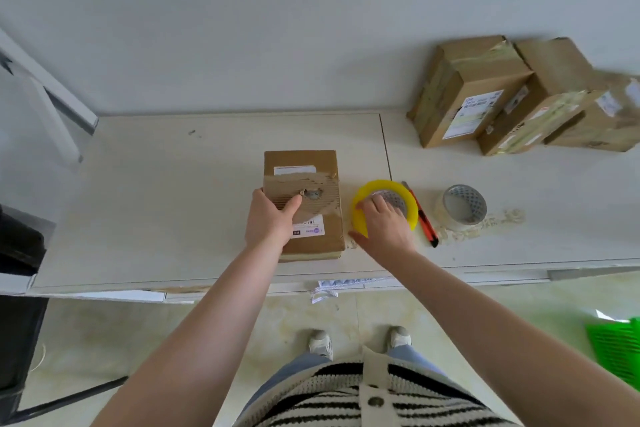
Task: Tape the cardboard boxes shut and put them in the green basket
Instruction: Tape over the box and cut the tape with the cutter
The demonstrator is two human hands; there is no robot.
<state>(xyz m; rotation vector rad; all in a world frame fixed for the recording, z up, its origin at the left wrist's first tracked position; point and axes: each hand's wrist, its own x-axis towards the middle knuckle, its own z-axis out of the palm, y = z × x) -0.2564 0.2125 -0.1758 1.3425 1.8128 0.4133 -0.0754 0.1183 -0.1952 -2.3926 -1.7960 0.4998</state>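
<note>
I see the left hand (273, 218) resting on the cardboard box (304, 201), thumb across its torn top and fingers wrapped over its left side. The box lies flat near the front edge of the worktop (173, 201). The right hand (384, 222) grips the yellow tape roll (384, 208), fingers curled into its core, just right of the box. Three more boxes (519, 97) sit at the back right. The green basket (620, 350) stands on the floor, right.

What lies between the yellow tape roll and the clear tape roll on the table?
In the head view, an orange utility knife lies between the yellow tape roll and the clear tape roll.
</note>
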